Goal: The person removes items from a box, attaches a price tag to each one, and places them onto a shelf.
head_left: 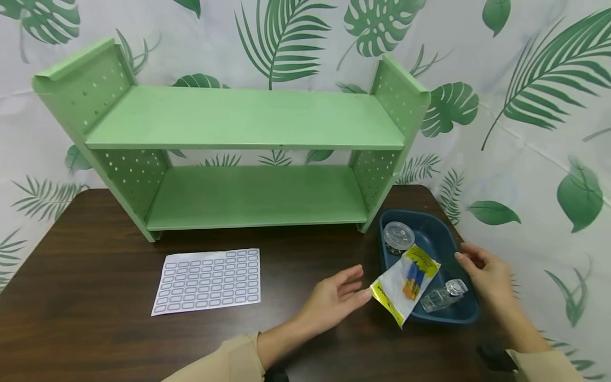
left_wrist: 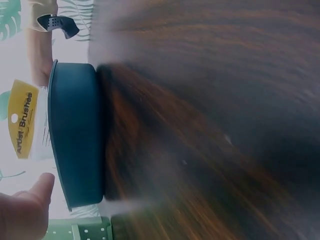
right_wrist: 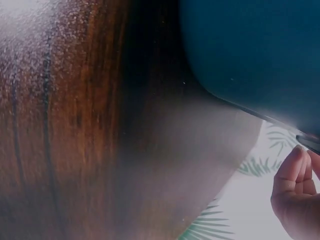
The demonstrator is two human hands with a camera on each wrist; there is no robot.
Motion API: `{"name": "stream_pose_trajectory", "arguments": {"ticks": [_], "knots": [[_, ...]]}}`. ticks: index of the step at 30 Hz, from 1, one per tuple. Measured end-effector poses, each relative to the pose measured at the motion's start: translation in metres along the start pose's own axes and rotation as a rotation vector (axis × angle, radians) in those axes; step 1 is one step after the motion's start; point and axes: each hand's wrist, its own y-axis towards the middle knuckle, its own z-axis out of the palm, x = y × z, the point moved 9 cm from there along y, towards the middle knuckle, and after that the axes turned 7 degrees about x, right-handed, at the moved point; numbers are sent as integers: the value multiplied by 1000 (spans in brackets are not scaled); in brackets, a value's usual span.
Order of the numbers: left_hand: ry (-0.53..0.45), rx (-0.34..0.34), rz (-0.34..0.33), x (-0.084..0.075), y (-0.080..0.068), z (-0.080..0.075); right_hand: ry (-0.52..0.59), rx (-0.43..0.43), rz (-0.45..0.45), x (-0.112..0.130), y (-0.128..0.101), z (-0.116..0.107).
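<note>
A dark blue tray (head_left: 431, 233) sits on the brown table (head_left: 95, 265) at the right. A clear packet of artist brushes (head_left: 406, 284) with yellow labels leans over the tray's front left rim. My left hand (head_left: 355, 284) lies beside it with straight fingers, the fingertips at the packet's lower corner. My right hand (head_left: 470, 260) hovers at the tray's right rim, fingers relaxed and holding nothing. Inside the tray are a round clear container (head_left: 398, 236) and a clear bottle (head_left: 444, 296) on its side. The left wrist view shows the tray's wall (left_wrist: 77, 135), the packet (left_wrist: 24, 120) and my left hand (left_wrist: 22, 210).
A green two-level shelf (head_left: 248, 119) stands at the back of the table, both levels bare. A sheet of small white labels (head_left: 208, 280) lies flat in front of it. The right wrist view shows the tray's underside (right_wrist: 250, 45) and my right hand (right_wrist: 295, 195). A leaf-print backdrop surrounds the table.
</note>
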Motion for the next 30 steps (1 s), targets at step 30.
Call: {"name": "stream_pose_trajectory", "arguments": {"ticks": [30], "knots": [[525, 117, 161, -3, 27, 25, 20, -40, 71, -5, -1, 12]]}}
